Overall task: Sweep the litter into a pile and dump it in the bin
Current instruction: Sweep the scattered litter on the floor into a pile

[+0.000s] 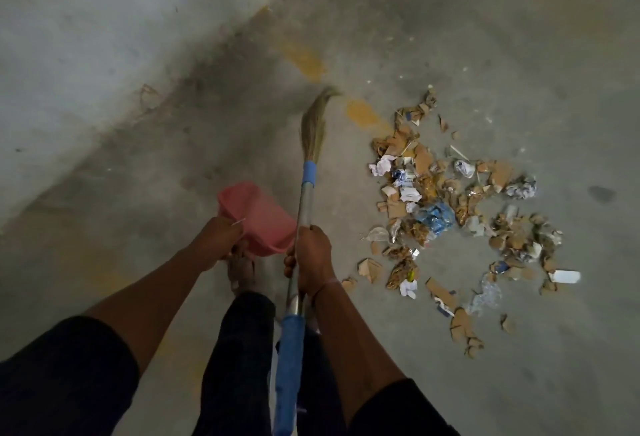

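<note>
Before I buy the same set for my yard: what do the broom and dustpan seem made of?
Broom: shiny silvery shaft, probably metal, with blue grips and a head of pale dry fibres, likely grass. Dustpan: pink, smooth, evenly coloured, apparently moulded plastic.

The litter [450, 207], torn cardboard, crumpled paper and plastic wrappers, lies loosely spread on the concrete floor [450, 37]. The broom [306, 200] slants up and away, grass bristles just left of the litter. The pink dustpan [258, 217] hangs left of its shaft.
</note>
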